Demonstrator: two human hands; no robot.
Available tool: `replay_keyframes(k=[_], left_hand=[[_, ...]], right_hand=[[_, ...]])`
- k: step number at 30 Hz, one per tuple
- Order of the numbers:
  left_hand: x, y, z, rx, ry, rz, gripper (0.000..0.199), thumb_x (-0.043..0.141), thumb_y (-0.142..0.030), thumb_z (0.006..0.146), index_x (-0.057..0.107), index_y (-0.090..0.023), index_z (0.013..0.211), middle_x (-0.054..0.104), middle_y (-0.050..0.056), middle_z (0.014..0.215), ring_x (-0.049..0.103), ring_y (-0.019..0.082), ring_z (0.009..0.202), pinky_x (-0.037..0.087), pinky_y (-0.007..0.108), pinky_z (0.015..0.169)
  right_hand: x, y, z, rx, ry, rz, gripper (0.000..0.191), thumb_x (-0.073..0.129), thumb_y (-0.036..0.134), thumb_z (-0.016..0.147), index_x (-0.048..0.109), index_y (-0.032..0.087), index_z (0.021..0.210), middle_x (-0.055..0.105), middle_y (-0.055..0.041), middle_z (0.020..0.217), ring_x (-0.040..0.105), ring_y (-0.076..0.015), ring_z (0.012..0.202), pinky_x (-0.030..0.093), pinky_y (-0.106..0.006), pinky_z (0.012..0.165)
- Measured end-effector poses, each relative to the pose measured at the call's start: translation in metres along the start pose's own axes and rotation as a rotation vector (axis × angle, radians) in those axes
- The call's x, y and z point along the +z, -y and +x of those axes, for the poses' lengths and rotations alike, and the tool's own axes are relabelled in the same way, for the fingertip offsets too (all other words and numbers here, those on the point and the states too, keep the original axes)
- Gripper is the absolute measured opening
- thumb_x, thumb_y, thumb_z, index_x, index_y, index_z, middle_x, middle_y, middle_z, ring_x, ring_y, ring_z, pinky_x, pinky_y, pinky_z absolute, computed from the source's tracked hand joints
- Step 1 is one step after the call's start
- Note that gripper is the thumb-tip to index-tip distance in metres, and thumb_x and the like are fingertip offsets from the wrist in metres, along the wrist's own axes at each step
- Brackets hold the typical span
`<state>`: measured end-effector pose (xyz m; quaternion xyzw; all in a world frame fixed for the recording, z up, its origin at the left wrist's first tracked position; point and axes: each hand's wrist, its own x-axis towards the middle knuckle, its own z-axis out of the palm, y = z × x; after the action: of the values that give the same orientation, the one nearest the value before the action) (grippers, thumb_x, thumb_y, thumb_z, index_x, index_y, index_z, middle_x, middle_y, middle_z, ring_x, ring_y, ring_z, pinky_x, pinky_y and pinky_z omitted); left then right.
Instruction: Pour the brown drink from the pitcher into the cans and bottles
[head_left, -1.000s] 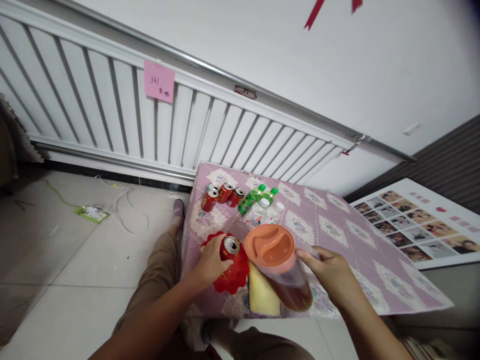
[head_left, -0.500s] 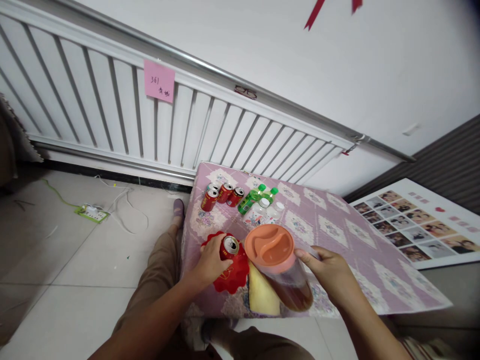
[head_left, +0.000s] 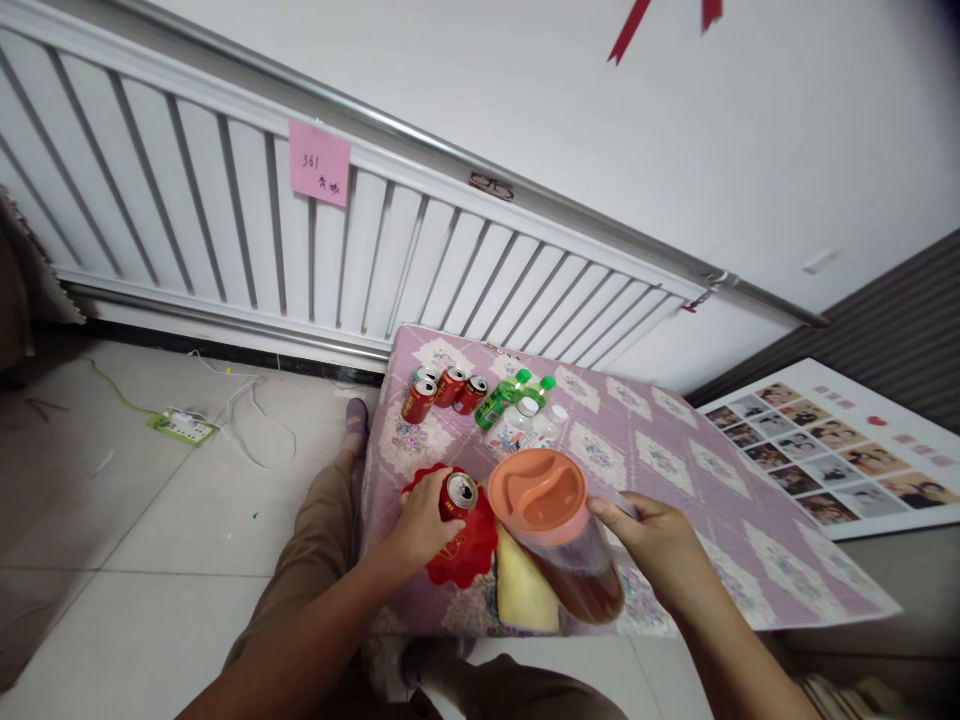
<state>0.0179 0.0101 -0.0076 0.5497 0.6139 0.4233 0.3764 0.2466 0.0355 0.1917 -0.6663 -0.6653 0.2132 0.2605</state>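
My left hand [head_left: 421, 522] is wrapped round a red drink can [head_left: 457, 492], its top opened, above a red scalloped tray [head_left: 469, 555]. In my right hand [head_left: 652, 535] is the handle of a clear pitcher [head_left: 581, 570] with an orange lid [head_left: 544, 490] and brown liquid inside. The pitcher tilts toward the can, its lid close beside the can's rim. Whether liquid is flowing I cannot tell. Partly under the pitcher lies a folded yellow cloth [head_left: 523, 590].
Several cans [head_left: 420, 400] stand at the back left of the cloth-covered table [head_left: 660, 450]. Beside them are green bottles [head_left: 495, 400] and white-capped bottles [head_left: 514, 425]. A radiator [head_left: 247, 200] runs behind. A power strip [head_left: 184, 427] with cables lies on the floor. A photo board [head_left: 832, 450] leans at right.
Almost nothing differs. The pitcher has shifted very slightly left; my left hand and the can stay in place.
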Motion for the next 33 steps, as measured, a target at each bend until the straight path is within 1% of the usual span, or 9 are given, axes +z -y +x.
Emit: replay_keyframes(k=[5,8,12,16,22,29,33], left_hand=[[-0.0017,-0.0019,-0.0003,-0.026,0.000,0.005,0.078,0.078,-0.012,0.068,0.048,-0.025,0.139,0.057,0.010,0.148,0.049,0.030,0.141,0.031,0.047,0.121],[-0.0014,-0.0009,-0.0001,-0.015,-0.005,-0.006,0.078,0.078,-0.012,0.068,0.049,-0.025,0.139,0.057,0.009,0.148,0.049,0.029,0.141,0.032,0.045,0.121],[0.0000,0.0020,0.0001,-0.003,-0.015,-0.013,0.079,0.078,-0.011,0.067,0.048,-0.023,0.139,0.057,0.011,0.147,0.050,0.029,0.140,0.031,0.047,0.121],[-0.0004,0.0016,0.0000,-0.008,-0.019,-0.016,0.079,0.078,-0.011,0.067,0.048,-0.024,0.139,0.057,0.010,0.146,0.049,0.029,0.140,0.031,0.047,0.121],[-0.0035,-0.0026,-0.0002,-0.026,-0.006,-0.010,0.079,0.077,-0.010,0.067,0.048,-0.023,0.140,0.056,0.011,0.148,0.048,0.030,0.141,0.030,0.048,0.121],[-0.0050,-0.0032,-0.0007,-0.022,-0.002,-0.015,0.078,0.076,-0.011,0.068,0.048,-0.023,0.140,0.056,0.011,0.148,0.049,0.030,0.140,0.031,0.047,0.120],[-0.0048,-0.0016,-0.0008,-0.029,-0.006,-0.016,0.079,0.076,-0.012,0.068,0.048,-0.024,0.141,0.056,0.011,0.149,0.048,0.030,0.141,0.031,0.047,0.120]], right_hand=[[0.0001,0.0010,-0.0007,0.010,0.005,0.005,0.045,0.069,0.062,0.064,0.058,0.021,0.049,0.044,0.0029,0.050,0.040,-0.0136,0.052,0.034,-0.028,0.049],[0.0005,0.0028,-0.0013,0.013,0.001,0.019,0.046,0.068,0.063,0.062,0.054,0.022,0.047,0.040,0.0038,0.048,0.037,-0.0129,0.049,0.033,-0.028,0.048],[0.0023,0.0023,-0.0007,0.004,-0.003,0.006,0.047,0.068,0.063,0.062,0.051,0.023,0.045,0.037,0.0042,0.048,0.034,-0.0124,0.049,0.031,-0.028,0.047],[0.0041,-0.0013,0.0010,-0.012,-0.004,-0.002,0.048,0.068,0.064,0.063,0.050,0.023,0.046,0.037,0.0039,0.049,0.034,-0.0127,0.050,0.030,-0.028,0.047],[0.0038,-0.0020,0.0015,0.014,0.017,-0.018,0.047,0.066,0.065,0.063,0.054,0.022,0.049,0.039,0.0032,0.052,0.037,-0.0133,0.052,0.032,-0.028,0.049],[0.0038,0.0000,0.0017,0.017,0.011,-0.033,0.048,0.065,0.066,0.063,0.047,0.024,0.046,0.035,0.0043,0.051,0.033,-0.0127,0.051,0.029,-0.028,0.048],[0.0044,0.0022,0.0008,-0.001,0.006,-0.014,0.048,0.066,0.064,0.064,0.046,0.025,0.046,0.035,0.0044,0.050,0.033,-0.0124,0.050,0.028,-0.028,0.047]])
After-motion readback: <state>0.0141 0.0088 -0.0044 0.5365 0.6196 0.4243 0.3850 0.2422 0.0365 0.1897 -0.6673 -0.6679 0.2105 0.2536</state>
